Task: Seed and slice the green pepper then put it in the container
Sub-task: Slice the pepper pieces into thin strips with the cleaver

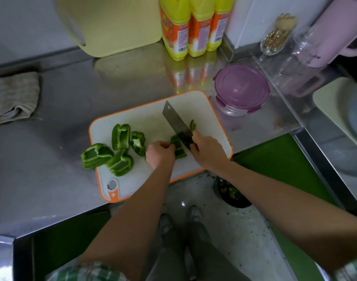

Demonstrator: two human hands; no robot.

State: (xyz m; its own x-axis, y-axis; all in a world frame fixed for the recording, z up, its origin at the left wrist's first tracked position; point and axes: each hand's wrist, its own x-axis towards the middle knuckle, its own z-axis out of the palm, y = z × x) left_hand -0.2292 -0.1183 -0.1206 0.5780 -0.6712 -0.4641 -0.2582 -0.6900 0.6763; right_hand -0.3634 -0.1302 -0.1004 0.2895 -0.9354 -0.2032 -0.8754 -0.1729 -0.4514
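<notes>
Green pepper piece (178, 148) between left hand (159, 153) and cleaver (175, 120).

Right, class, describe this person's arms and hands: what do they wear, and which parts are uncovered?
Both forearms are bare. The left hand and right hand wear no gloves, and no watch or bracelet shows at either wrist. The left sleeve and right sleeve, in green-and-white check, appear only at the picture's bottom edge, near the elbows.
</notes>
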